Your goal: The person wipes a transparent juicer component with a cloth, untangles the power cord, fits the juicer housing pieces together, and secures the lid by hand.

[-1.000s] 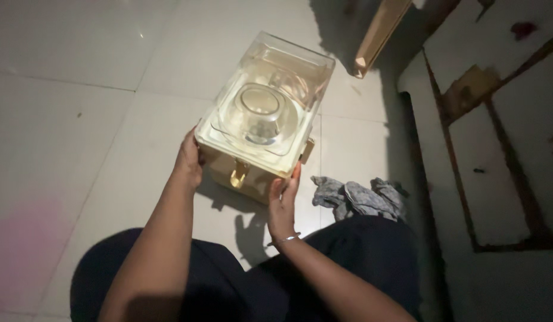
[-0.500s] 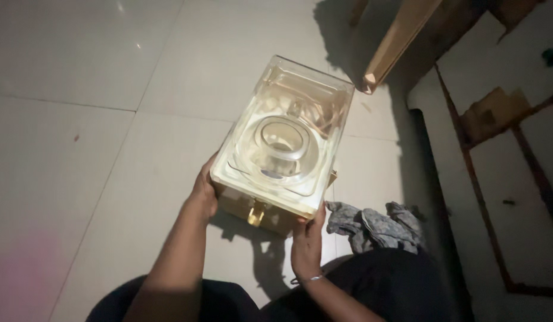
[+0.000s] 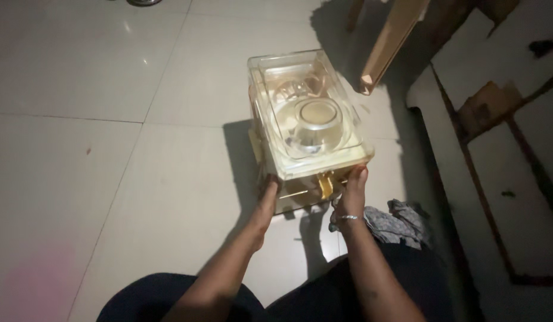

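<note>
A clear box (image 3: 306, 116) with a pale gold rim and a round clear bowl showing through its lid sits above the white tiled floor (image 3: 109, 149), held at its near end. The left hand (image 3: 267, 200) grips the corner at 7 o'clock, fingers tucked underneath; the right hand (image 3: 352, 194) clasps the 5 o'clock corner, fingers closed on the edge. A grey cloth (image 3: 398, 222) lies just beside the right wrist.

A clear rectangular plastic container (image 3: 306, 116) with a gold-coloured latch (image 3: 325, 186) on its near side sits low over the tiled floor (image 3: 109, 149), lid up and tilted slightly. A round glass bowl (image 3: 312, 125) shows inside it.
</note>
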